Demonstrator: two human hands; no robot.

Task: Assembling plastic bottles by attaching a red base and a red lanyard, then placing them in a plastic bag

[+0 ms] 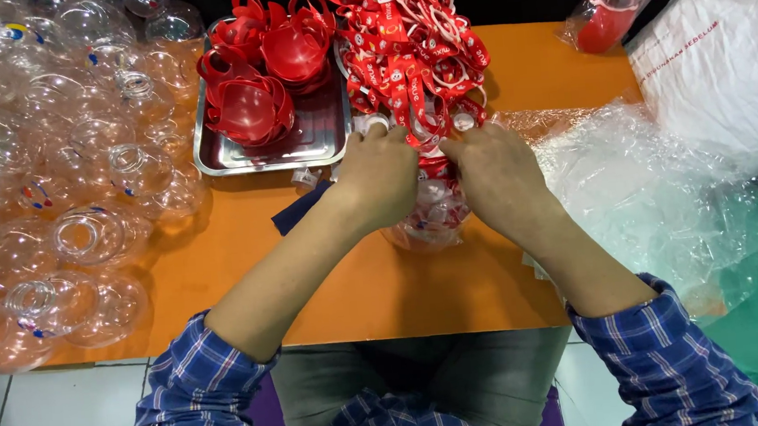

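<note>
Fitting a red strap (436,162) onto a clear plastic globe (425,223) at bench (385,285) centre, the left hand (381,177) and right hand (498,177) are both pinching it. Seating the strap appears next; spare straps (411,48) are lying at 12 o'clock.

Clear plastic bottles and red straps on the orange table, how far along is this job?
No strapped bottles show apart from the one in hand. In hand: the left hand and right hand work a red printed strap onto one clear plastic bottle. Left: a big heap of clear plastic bottles, a pile of red printed straps, and red plastic lids on the steel tray.
</note>
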